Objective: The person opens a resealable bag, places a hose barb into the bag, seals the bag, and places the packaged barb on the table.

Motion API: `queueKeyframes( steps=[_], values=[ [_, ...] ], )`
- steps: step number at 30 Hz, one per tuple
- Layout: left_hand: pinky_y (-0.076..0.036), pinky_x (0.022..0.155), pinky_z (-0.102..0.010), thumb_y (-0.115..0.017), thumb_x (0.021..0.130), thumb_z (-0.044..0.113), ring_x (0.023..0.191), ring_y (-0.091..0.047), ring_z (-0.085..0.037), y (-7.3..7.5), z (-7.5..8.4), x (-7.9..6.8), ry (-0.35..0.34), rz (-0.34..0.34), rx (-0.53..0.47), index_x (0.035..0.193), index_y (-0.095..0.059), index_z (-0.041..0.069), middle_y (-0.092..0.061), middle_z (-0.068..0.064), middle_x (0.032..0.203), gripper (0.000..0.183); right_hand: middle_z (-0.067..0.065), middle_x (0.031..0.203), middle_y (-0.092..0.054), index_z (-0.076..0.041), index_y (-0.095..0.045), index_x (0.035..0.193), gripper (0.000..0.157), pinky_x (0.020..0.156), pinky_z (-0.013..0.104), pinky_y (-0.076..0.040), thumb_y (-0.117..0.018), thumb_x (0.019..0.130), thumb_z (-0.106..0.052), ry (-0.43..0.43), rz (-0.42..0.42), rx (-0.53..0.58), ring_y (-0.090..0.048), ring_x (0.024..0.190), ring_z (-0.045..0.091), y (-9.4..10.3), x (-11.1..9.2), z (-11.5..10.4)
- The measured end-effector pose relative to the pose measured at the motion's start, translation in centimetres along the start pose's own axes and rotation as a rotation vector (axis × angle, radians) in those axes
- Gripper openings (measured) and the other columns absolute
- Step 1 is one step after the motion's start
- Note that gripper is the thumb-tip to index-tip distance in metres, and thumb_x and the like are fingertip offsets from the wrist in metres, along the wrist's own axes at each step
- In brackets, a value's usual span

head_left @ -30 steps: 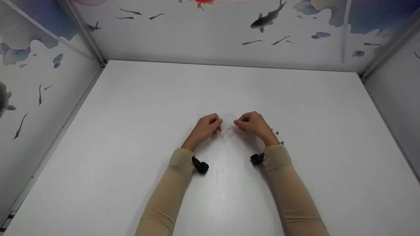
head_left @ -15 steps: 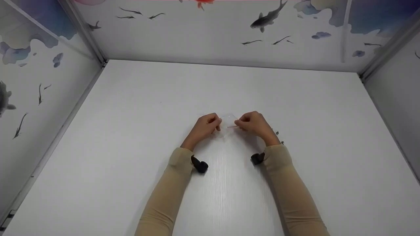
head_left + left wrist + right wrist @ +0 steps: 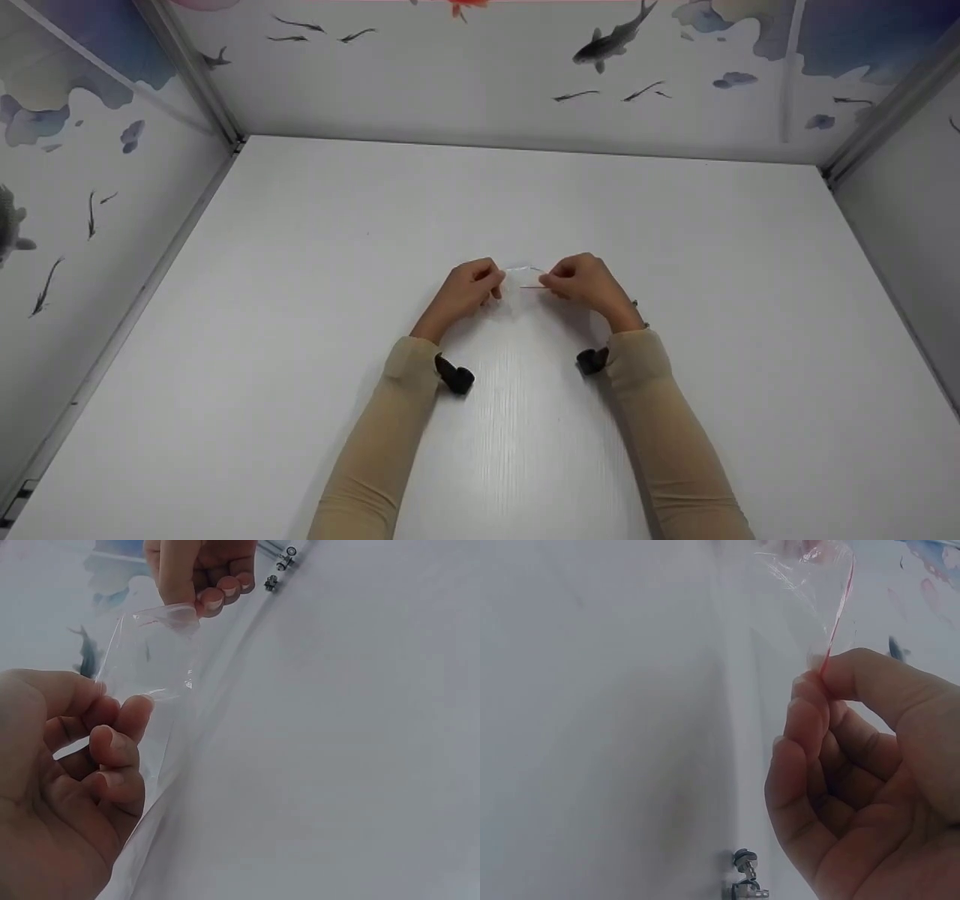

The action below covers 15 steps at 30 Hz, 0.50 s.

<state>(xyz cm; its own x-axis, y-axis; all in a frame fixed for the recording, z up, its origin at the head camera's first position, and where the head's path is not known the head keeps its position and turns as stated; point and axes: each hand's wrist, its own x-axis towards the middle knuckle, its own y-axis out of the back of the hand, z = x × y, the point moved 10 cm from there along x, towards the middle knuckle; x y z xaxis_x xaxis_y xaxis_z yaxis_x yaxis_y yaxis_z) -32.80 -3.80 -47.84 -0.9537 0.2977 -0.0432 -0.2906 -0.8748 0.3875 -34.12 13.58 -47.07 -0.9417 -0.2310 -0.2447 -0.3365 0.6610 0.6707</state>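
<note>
A small clear zip-lock bag is stretched between both hands, with a thin red line along its seal edge. My left hand pinches one side of the bag between thumb and fingertips, the other fingers loosely curled. At the opposite end, by the red line, my right hand pinches a corner of the bag between thumb and index finger. The bag looks flat and see-through, and I make out nothing inside it. Whether its seal is parted cannot be told.
Small metal fittings lie on the white table just beyond the right wrist. Printed panels with fish enclose the table at the back and sides. A black wrist camera sits at each cuff.
The bag has tilted, so its red line shows more level and its far edge sits lower in the head view. Both hands keep their pinch and have barely shifted apart.
</note>
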Motion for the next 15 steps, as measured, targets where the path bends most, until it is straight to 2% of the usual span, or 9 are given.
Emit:
queueKeyframes(
  steps=[6,15],
  values=[
    [-0.038,0.054,-0.025,-0.050,0.100,0.030,0.059,-0.047,-0.012,-0.01,-0.05,0.05,-0.002,-0.015,0.008,0.088,-0.060,0.005,-0.065,-0.002,0.079,0.030,0.004,0.082,-0.061,-0.006,-0.071,0.097,0.029,0.063,0.027,-0.044,-0.065,0.091,-0.034,-0.020,-0.001,0.001,-0.052,0.071,0.017,0.11,0.02,0.11],
    [-0.039,0.053,-0.024,-0.050,0.100,0.029,0.060,-0.047,-0.012,0.03,-0.11,-0.13,-0.003,-0.040,0.017,0.090,-0.061,0.004,-0.064,-0.002,0.079,0.029,0.005,0.085,-0.063,-0.006,-0.071,0.099,0.030,0.064,0.027,-0.044,-0.066,0.090,-0.034,-0.024,-0.012,-0.017,-0.052,0.073,0.017,0.22,-0.09,0.18]
  ],
)
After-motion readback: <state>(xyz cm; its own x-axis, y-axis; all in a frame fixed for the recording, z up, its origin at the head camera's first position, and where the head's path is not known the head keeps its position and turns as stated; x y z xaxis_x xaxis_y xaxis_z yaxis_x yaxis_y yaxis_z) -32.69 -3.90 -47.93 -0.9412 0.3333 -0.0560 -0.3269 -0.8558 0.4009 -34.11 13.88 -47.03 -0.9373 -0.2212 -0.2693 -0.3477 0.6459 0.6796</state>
